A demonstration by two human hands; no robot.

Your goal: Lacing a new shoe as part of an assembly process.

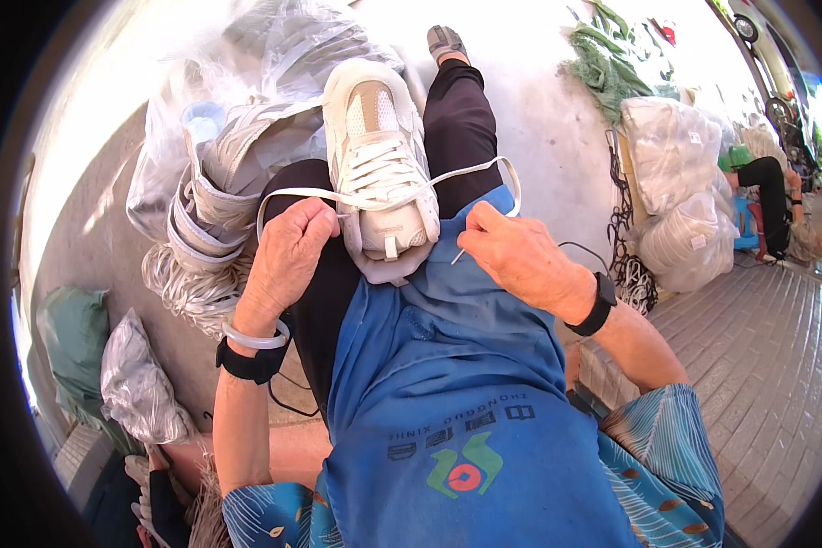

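Observation:
A white and beige sneaker rests across my lap, toe pointing away from me. A flat white shoelace crosses its front in several rows, and its two ends come out to the sides near the tongue. My left hand is closed beside the left of the shoe, pinching one lace end. On the right, above the blue apron, my right hand pinches the other end, whose tip sticks out below the fingers. The lace makes a loose loop above that hand.
Grey shoe uppers are stacked at left, with a bundle of white laces below. Clear plastic bags lie behind them. Wrapped packs and green netting are at right. Another person sits far right.

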